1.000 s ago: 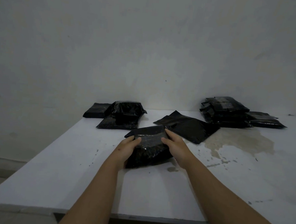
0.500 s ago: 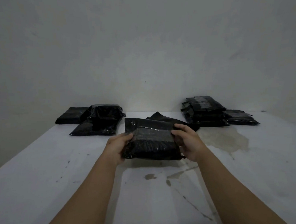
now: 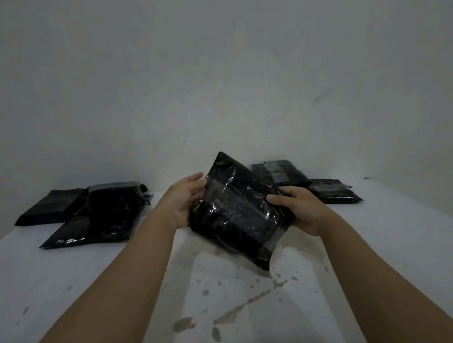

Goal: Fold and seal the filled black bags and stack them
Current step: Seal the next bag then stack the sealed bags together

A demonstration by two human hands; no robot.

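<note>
Now the glossy black plastic filled bag [image 3: 237, 211] is up off the white counter [image 3: 373, 257], tilted; left hand [image 3: 183, 202] and right hand [image 3: 300, 210] fingers clasp its sides, likely bound for the far-right stack of sealed black bags [image 3: 332, 190].

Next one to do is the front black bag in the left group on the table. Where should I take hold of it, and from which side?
Probably by its near long edge, coming in low from the front. That front bag lies flat on the table, its near edge free; the back lies under a plumper bag, so a top grab would catch both. Both the left hand and right hand now hold the folded bag.
</note>
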